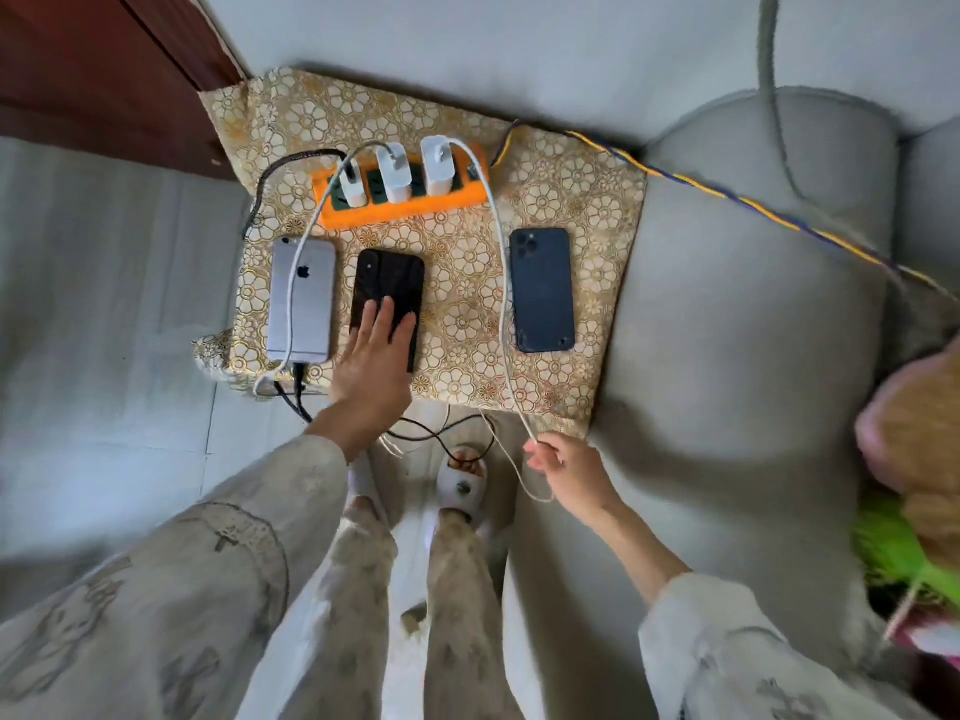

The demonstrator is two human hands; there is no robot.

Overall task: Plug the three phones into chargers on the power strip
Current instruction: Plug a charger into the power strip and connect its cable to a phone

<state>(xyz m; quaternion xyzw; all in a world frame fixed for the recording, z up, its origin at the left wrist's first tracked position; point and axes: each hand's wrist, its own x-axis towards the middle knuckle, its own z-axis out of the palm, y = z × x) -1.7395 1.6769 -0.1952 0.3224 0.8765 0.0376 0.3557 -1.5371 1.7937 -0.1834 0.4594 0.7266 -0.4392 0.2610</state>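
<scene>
Over the black phone (pixel 387 293), left hand (pixel 374 363) lies flat, fingers released, hiding its lower end; right hand (pixel 563 467) pinches white cable (pixel 498 241), plug tip seemingly buried.

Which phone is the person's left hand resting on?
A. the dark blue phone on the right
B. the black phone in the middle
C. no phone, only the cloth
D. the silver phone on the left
B: the left hand lies flat on the lower half of the black phone, between the silver phone and the dark blue phone.
</scene>
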